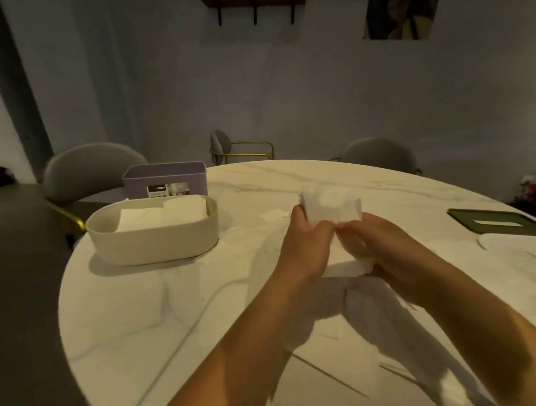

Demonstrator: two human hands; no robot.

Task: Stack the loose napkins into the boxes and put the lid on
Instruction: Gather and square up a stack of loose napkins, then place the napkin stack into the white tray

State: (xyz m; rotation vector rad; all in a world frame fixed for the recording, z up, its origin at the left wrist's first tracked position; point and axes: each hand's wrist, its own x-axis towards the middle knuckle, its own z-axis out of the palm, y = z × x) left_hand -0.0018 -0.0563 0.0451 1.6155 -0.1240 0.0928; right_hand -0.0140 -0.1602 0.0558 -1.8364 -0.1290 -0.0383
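Note:
My left hand (pixel 305 244) and my right hand (pixel 376 246) together grip a bunch of white napkins (pixel 333 206) above the middle of the round marble table (pixel 173 318). The napkins stick up past my fingertips and a lower edge shows between my palms. An oval cream box (pixel 156 244) stands at the left of the table with white napkins (pixel 164 215) lying inside it. Behind it stands a purple rectangular box (pixel 165 181), open at the top; its inside is hidden. A dark green lid (pixel 500 223) with a slot lies flat at the right edge.
A loose napkin (pixel 273 215) lies on the table just left of my hands, and pale sheets (pixel 511 246) lie near the green lid. Grey chairs (pixel 92 169) with gold frames stand behind the table. A wall with a shelf and a picture is at the back.

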